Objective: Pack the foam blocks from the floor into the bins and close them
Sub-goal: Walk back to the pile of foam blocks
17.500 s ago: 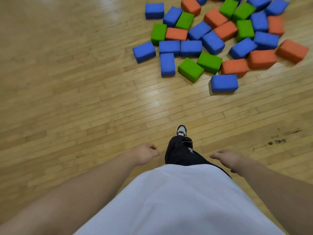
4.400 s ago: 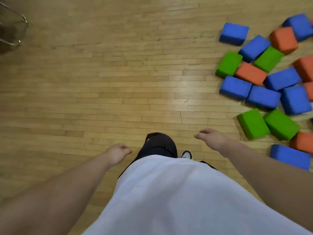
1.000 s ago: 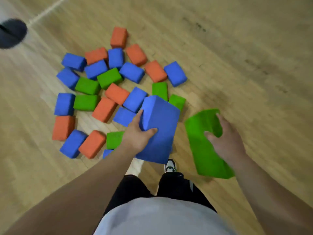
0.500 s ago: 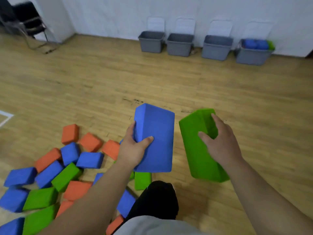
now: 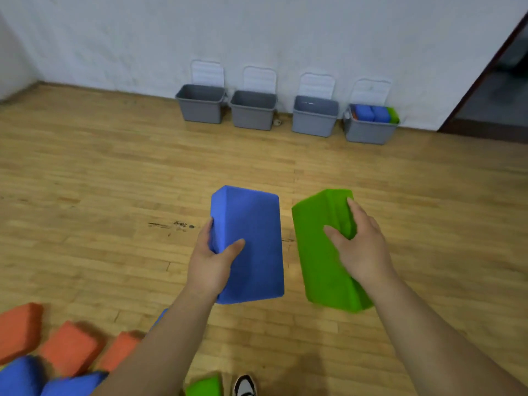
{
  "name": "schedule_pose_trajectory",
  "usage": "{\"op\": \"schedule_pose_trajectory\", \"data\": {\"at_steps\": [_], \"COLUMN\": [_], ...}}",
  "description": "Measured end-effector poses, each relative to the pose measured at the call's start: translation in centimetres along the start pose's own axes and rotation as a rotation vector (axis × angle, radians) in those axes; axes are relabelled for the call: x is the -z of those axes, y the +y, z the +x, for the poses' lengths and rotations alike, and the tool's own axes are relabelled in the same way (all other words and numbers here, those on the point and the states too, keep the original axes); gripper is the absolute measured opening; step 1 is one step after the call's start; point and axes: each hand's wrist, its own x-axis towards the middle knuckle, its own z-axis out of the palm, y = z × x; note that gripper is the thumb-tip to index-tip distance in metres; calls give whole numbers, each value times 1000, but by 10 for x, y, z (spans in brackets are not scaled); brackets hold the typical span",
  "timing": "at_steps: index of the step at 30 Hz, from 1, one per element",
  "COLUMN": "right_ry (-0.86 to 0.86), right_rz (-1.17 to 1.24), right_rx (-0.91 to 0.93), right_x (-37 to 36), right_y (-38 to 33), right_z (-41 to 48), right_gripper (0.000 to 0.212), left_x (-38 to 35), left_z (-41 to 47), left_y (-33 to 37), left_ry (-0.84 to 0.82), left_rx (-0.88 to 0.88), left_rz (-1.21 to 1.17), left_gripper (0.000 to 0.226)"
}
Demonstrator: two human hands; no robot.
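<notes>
Blocks (image 5: 247, 244) nearer bins (image 5: 253, 117), floor (image 5: 257, 162) open

A plain white wall (image 5: 257, 30) meets a floor (image 5: 85, 181) of pale wooden strips, marked with dark scuffs (image 5: 171, 225), and a dark-framed doorway (image 5: 503, 90) opens at the far right.

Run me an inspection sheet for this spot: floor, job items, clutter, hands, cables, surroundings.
Surface: wooden floor, dark scuff marks mid-floor.
Job's things: blue block and green block held up; loose blocks on floor lower left; four grey bins at the wall, lids up, rightmost bin holding blocks.
Clutter: small object between the middle bins, too small to tell.
Grippers: left hand grips blue block; right hand grips green block.
Cables: nothing seen.
Surroundings: white wall, dark doorway at right.
</notes>
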Motion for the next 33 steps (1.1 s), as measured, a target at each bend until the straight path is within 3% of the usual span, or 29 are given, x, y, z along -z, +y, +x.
{"op": "schedule_pose_trajectory", "data": {"at_steps": [14, 25, 33], "right_ry": [95, -10, -57], "right_rz": [111, 98, 92], "right_rx": [-106, -30, -16], "right_x": [1, 27, 6], "right_y": [17, 17, 4], "right_z": [236, 513, 682], "right_gripper": [78, 79, 78], "left_x": [-137, -270, -342], "left_z": [220, 401, 555], "left_y": [89, 171, 205], "left_ry": [-134, -17, 0], "left_rx": [-45, -2, 20], "left_rz": [61, 2, 15], "left_gripper": [84, 85, 83]}}
